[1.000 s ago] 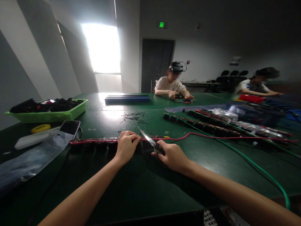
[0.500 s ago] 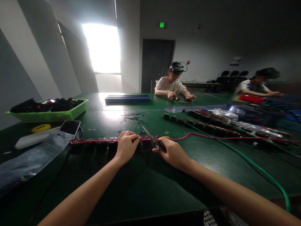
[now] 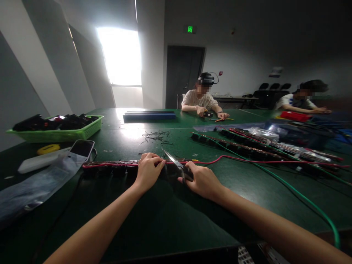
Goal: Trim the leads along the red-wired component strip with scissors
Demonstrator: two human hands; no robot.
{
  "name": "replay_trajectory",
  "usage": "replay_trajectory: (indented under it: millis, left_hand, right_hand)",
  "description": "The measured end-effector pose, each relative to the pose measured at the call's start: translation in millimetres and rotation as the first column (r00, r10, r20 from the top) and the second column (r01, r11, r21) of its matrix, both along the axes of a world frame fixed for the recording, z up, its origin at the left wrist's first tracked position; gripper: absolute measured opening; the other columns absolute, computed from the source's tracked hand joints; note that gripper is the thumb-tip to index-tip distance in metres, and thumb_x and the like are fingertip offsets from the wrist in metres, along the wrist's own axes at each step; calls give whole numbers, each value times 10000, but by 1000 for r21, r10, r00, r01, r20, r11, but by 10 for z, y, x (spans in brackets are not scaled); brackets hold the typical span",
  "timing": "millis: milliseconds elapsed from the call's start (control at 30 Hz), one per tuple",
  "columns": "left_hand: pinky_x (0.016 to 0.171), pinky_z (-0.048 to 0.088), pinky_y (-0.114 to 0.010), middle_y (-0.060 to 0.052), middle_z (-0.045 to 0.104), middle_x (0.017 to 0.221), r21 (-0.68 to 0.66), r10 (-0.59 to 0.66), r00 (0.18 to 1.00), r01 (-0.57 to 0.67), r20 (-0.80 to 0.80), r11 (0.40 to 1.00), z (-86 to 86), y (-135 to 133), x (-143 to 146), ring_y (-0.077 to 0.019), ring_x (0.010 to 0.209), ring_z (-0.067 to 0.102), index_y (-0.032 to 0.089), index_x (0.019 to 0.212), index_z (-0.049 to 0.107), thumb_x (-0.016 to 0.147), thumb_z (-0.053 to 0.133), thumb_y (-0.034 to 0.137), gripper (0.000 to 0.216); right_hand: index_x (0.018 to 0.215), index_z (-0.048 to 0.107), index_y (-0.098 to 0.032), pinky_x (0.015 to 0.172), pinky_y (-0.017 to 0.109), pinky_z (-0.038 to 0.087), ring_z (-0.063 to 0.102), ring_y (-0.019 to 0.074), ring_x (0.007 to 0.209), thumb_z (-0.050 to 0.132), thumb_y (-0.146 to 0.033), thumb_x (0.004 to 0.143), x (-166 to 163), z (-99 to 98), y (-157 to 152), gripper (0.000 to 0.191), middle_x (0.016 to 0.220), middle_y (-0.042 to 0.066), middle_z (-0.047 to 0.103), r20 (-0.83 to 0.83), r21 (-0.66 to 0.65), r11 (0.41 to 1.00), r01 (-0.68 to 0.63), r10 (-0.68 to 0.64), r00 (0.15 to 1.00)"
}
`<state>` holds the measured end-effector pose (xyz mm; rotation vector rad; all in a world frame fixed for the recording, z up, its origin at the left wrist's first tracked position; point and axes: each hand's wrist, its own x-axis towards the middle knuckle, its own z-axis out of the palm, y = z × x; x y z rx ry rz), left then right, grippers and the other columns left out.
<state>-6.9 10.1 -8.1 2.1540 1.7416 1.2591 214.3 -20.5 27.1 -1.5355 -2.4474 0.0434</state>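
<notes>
A long dark strip of parts point(image 3: 110, 169) with a red wire point(image 3: 236, 160) along it lies across the green table point(image 3: 170, 216) in front of me. My left hand point(image 3: 147, 171) is closed over the strip near its middle. Just to the right, my right hand point(image 3: 202, 180) grips a pair of scissors point(image 3: 173, 161), whose shiny blades point up and left toward my left fingers. What the blades touch is hidden.
A phone point(image 3: 81, 148), a clear plastic bag point(image 3: 35, 183) and a green basket point(image 3: 57, 134) of dark parts are on the left. Small cut bits point(image 3: 155, 136) lie scattered ahead. More strips point(image 3: 247, 146) and a green cable point(image 3: 299, 200) lie right. Two people sit across the table.
The scissor blades tilted and swung slightly between frames, catching light again now. My hands stayed in place on the strip.
</notes>
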Motion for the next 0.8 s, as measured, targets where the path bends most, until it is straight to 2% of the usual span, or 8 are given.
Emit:
replay_trajectory:
  millis: [267, 800]
  left_hand:
    - [925, 418, -395, -36, 664, 934, -10, -2, 1000, 2, -23, 1000, 11, -8, -3, -229, 995, 530, 262, 770, 740, 841, 568, 323, 197]
    - [933, 414, -396, -35, 668, 936, -1, -6, 1000, 6, -14, 1000, 10, 0, -8, -229, 991, 532, 260, 741, 741, 845, 575, 365, 223]
  right_hand:
    - [1128, 517, -153, 695, 288, 381, 618, 257, 892, 612, -550, 785, -21, 12, -53, 533, 1034, 131, 659, 25, 14, 999, -38, 37, 999]
    - [1043, 542, -178, 677, 276, 368, 621, 238, 861, 607, -505, 802, -9, -12, -33, 412, 1007, 101, 675, 18, 12, 999, -47, 46, 999]
